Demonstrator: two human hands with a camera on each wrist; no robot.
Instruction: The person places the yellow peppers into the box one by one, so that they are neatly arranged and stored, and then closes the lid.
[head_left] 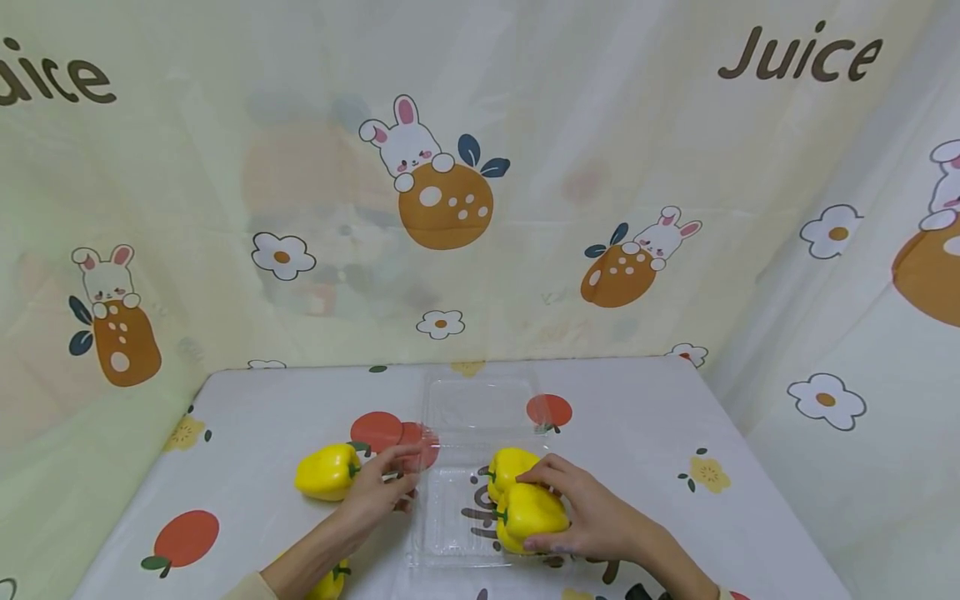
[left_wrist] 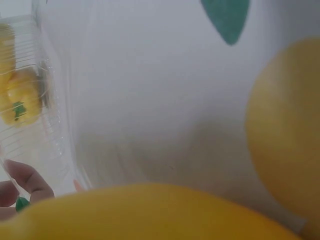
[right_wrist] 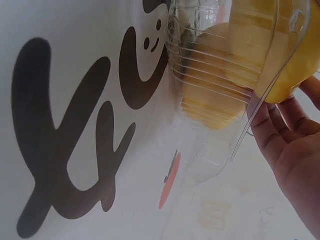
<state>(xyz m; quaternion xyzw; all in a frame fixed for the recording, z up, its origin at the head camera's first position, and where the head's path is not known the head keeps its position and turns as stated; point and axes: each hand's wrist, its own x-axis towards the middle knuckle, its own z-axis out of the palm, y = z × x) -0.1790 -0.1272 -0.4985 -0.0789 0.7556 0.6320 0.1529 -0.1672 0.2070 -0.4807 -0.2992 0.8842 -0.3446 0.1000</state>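
Observation:
A clear plastic container (head_left: 450,533) lies with its lid (head_left: 480,402) folded back behind it. One yellow bell pepper (head_left: 512,467) sits in its right half. Just in front of that, my right hand (head_left: 592,512) grips a second yellow bell pepper (head_left: 531,518) between thumb and fingers. In the right wrist view its fingers (right_wrist: 272,130) show beneath the held pepper, at the container's rim. My left hand (head_left: 382,485) pinches the container's left edge. Close behind that hand is another yellow bell pepper (head_left: 327,472). The left forearm partly hides one more yellow bell pepper (head_left: 328,583).
A white cloth (head_left: 637,433) printed with fruit and flowers covers the table. Behind it hangs a pale curtain (head_left: 525,292) with rabbit prints, and curtains close in both sides. A small dark object (head_left: 637,592) shows at the bottom edge.

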